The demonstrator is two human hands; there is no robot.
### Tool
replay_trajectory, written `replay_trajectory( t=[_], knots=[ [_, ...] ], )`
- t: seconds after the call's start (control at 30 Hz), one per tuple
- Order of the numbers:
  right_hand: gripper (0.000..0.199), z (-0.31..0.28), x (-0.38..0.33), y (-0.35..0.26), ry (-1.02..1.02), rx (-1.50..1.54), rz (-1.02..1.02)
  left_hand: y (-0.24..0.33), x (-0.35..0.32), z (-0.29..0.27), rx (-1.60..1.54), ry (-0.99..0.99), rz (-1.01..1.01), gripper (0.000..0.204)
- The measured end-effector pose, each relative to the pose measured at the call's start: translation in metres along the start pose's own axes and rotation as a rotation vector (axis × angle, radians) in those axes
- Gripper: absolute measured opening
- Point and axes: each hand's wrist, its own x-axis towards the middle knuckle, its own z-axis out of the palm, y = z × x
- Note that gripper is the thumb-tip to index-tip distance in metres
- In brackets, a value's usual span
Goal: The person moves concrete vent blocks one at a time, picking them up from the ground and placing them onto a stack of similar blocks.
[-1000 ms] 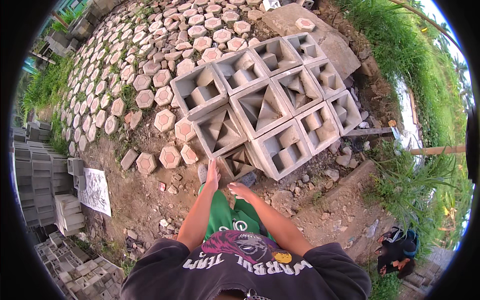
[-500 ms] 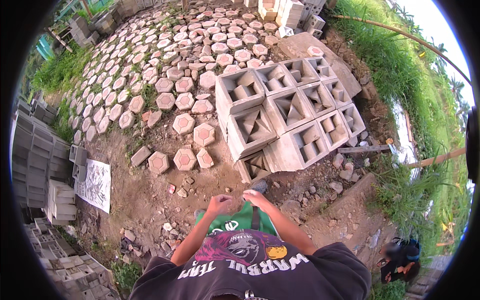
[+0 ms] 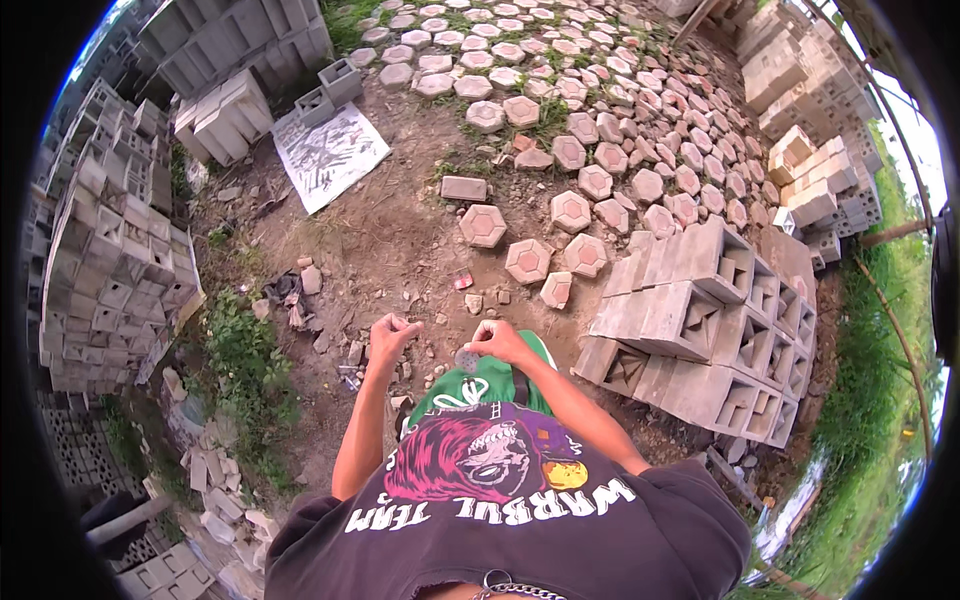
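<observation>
My left hand [image 3: 394, 334] is held out in front of me over the dirt, its fingers curled in and closed with nothing seen in them. To its right, a short way apart, my right hand [image 3: 495, 341] hovers above my green shorts [image 3: 532, 352], fingers also curled closed. A small grey patch shows just below my right fingers, and I cannot tell whether it is my shoe. Neither hand touches the blocks or pavers. Closest ahead lie a hexagonal paver [image 3: 528, 261] with a reddish centre and a broken paver piece [image 3: 556, 290].
At the right stands a stack of hollow concrete blocks [image 3: 690, 310]. Many hexagonal pavers [image 3: 610, 157] cover the ground ahead. A printed white sheet [image 3: 332, 152] lies at far left by grey blocks [image 3: 340, 82]. More stacked blocks [image 3: 110, 240] line the left, with rubble [image 3: 215, 490] below.
My view has turned left, so the block stack now sits further right and the white sheet nearer the middle. My hands have moved slightly apart, both still curled.
</observation>
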Motion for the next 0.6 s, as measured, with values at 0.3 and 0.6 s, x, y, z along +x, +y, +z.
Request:
replay_trajectory(
  t=[0.3, 0.6],
  knots=[
    [0.034, 0.056, 0.141, -0.06, -0.282, -0.282, 0.028, -0.019, -0.003, -0.043, -0.275, 0.344, -0.209, 0.042],
    [0.048, 0.092, 0.359, -0.15, -0.497, -0.469, -0.019, 0.03, 0.191, -0.145, -0.254, 0.487, -0.337, 0.041]
  ],
)
